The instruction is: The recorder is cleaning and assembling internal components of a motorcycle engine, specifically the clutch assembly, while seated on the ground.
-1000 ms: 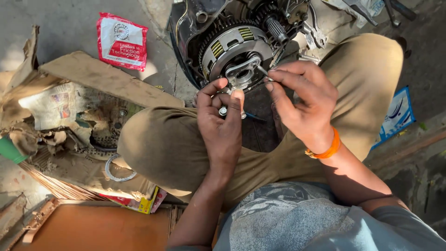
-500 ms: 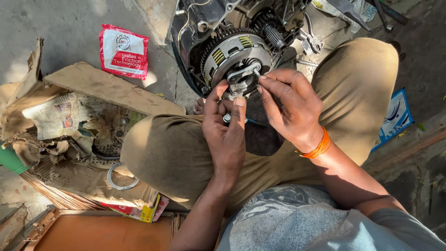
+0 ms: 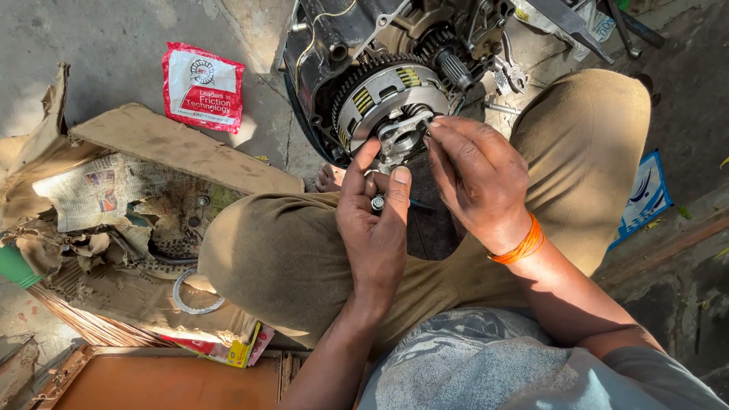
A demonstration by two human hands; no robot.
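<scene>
At the far left a green handle (image 3: 14,266) pokes in beside a bundle of broom straws (image 3: 91,323). Above them lies a crumpled sheet of newspaper (image 3: 95,193) on a torn piece of brown cardboard (image 3: 171,148), with a thin metal ring (image 3: 194,292) resting on greasy paper near the person's knee. Just beyond the cardboard, on the concrete ground (image 3: 99,45), sits 1 flat red and white packet (image 3: 203,87), rectangular, its printed face up. A yellow and red box corner (image 3: 247,351) peeks out under the thigh, next to an orange-brown board (image 3: 167,383).

In the middle, the left hand (image 3: 376,228) is curled, thumb and forefinger pinching small metal bolts (image 3: 377,202) just below the engine. The clutch assembly (image 3: 387,102), a round toothed part with a silver face, sits in the open side of the engine (image 3: 364,45), directly above the left hand and touching the fingertips of the right. The right hand (image 3: 478,178) is closed in a pinch at the small grey plate (image 3: 401,137) at the clutch's centre; what it grips there I cannot tell. An orange band (image 3: 520,244) circles that wrist.

To the right, past the khaki knee (image 3: 585,144), a blue and white printed sheet (image 3: 644,197) lies flat on the ground, near a strip of wood (image 3: 668,243). Sunlight falls hard over the outdoor floor.
</scene>
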